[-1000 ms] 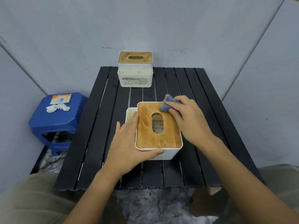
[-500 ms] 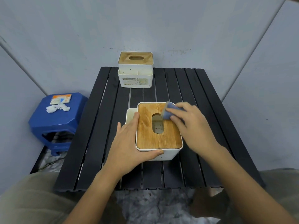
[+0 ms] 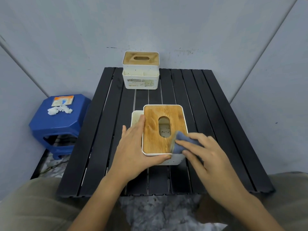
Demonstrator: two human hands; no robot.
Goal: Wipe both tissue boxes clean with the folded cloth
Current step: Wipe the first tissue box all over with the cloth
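Note:
A white tissue box with a wooden lid (image 3: 155, 130) stands on the black slatted table (image 3: 208, 114), near its middle. My left hand (image 3: 133, 150) grips the box's left side and front edge, thumb along the front rim. My right hand (image 3: 205, 152) pinches the folded blue-grey cloth (image 3: 181, 142) and presses it on the lid's near right corner. A second white tissue box with a wooden lid (image 3: 140, 70) stands at the table's far edge, untouched.
A blue plastic stool (image 3: 56, 124) stands left of the table, carrying a small orange packet (image 3: 62, 100) and crumpled white tissue bits (image 3: 59, 110). Grey walls close in behind and on both sides. My knees are at the table's near edge.
My right hand slid the cloth along the lid's right side, from the far right corner to the near right corner. My left hand and the box stayed put.

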